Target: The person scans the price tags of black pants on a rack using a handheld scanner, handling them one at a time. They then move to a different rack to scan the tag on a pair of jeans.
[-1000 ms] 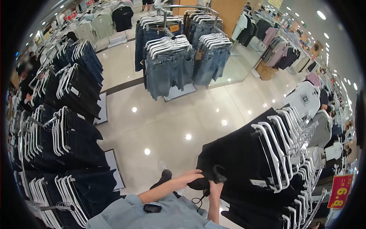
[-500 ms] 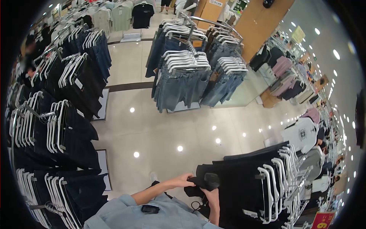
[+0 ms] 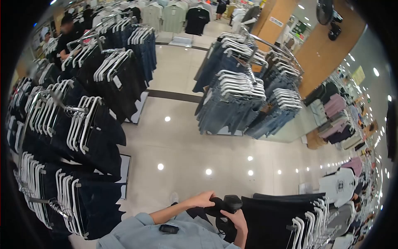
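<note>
Low in the view, in front of a light blue shirt, my right hand [image 3: 237,219] is wrapped round a black handheld device [image 3: 233,202] with a boxy, rounded head. Just left of it, my left hand [image 3: 203,199] is closed, its fingertips at a dark piece [image 3: 214,209] that runs up against the device; I cannot tell whether it is part of it. A thin black cord hangs below. Close by on the right, black trousers [image 3: 269,216] hang in a row from white hangers [image 3: 309,220].
Racks of dark trousers [image 3: 101,199] stand along the left, and blue jeans [image 3: 232,110] hang ahead. Glossy tiled floor [image 3: 186,141] lies between them. A person in black [image 3: 70,35] is at the far left. T-shirts [image 3: 197,20] hang at the back; a wooden pillar [image 3: 327,50] rises at right.
The view has turned left, so racks and floor appear farther right. My hands and the black device stay together in front of me, now left of the black trousers instead of overlapping them.
</note>
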`<action>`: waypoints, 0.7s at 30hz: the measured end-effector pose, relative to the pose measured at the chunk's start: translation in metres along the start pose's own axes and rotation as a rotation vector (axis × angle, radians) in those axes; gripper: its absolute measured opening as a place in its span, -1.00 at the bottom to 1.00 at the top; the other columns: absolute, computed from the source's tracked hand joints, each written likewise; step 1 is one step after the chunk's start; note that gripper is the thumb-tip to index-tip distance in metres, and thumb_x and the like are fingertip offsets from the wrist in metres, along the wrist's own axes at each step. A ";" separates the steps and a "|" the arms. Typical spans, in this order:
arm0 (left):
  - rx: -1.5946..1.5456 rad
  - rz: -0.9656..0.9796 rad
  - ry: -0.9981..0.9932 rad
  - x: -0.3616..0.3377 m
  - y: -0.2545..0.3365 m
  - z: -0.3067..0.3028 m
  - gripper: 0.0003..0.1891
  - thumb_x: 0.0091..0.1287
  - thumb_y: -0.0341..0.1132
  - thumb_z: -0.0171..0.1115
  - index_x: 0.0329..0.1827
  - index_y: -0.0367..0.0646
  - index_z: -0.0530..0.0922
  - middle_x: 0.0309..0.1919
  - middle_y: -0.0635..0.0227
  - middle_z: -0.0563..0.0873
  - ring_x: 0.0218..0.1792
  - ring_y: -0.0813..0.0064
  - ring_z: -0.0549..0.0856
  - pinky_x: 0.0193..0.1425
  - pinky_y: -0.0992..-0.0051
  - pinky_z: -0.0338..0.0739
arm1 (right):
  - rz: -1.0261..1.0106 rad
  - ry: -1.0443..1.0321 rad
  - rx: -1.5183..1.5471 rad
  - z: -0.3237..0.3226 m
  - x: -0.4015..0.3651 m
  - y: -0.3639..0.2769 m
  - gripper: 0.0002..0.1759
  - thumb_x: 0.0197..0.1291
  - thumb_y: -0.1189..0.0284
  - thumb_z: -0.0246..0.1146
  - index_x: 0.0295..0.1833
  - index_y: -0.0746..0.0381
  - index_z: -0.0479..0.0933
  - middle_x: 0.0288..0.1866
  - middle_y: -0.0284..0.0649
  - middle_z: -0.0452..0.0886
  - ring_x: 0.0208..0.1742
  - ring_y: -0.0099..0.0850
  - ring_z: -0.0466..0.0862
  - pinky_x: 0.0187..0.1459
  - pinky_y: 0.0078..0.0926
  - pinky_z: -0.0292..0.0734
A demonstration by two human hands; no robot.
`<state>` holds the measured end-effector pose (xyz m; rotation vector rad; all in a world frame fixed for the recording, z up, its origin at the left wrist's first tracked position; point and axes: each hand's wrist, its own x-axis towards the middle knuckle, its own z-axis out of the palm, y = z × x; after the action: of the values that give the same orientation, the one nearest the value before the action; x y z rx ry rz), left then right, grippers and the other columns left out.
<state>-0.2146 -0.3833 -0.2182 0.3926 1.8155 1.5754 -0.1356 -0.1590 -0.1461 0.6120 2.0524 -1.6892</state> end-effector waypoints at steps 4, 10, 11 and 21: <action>-0.056 -0.060 -0.036 0.002 -0.006 -0.024 -0.58 0.29 -0.27 0.37 0.13 -0.35 0.57 -0.08 0.18 0.73 -0.03 0.37 0.69 0.08 0.40 0.59 | 0.017 -0.062 0.002 0.008 0.044 -0.026 -0.61 0.17 0.33 0.60 -0.02 0.32 0.67 -0.28 -0.35 0.67 -0.35 -0.58 0.63 -0.37 -0.53 0.52; -0.008 -0.030 0.421 0.043 -0.037 -0.048 -0.76 0.37 -0.31 0.31 -0.05 -0.31 0.64 -0.30 0.20 0.76 -0.23 0.36 0.74 -0.09 0.30 0.63 | -0.012 -0.003 -0.082 0.009 0.153 -0.032 -0.67 0.31 0.29 0.49 -0.01 0.33 0.68 -0.25 -0.26 0.71 -0.32 -0.48 0.72 -0.30 -0.47 0.66; 0.001 -0.044 0.424 0.052 -0.032 -0.053 -0.76 0.37 -0.31 0.31 -0.05 -0.31 0.64 -0.30 0.20 0.76 -0.23 0.36 0.74 -0.09 0.30 0.63 | -0.047 0.011 -0.254 0.002 0.176 -0.031 -0.66 0.32 0.29 0.47 0.00 0.35 0.67 -0.23 -0.22 0.72 -0.32 -0.45 0.73 -0.27 -0.44 0.69; 0.023 -0.126 0.465 0.180 0.066 -0.122 -0.80 0.52 -0.35 0.22 0.02 -0.32 0.60 -0.24 0.22 0.76 -0.15 0.42 0.79 0.00 0.41 0.70 | -0.136 -0.047 0.315 -0.074 0.272 -0.163 -0.71 0.35 0.28 0.42 -0.14 0.32 0.63 -0.37 -0.32 0.66 -0.45 -0.53 0.66 -0.35 -0.50 0.52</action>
<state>-0.4385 -0.3466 -0.2060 -0.0908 2.1544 1.6523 -0.4544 -0.0931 -0.1569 0.5325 1.8463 -2.1075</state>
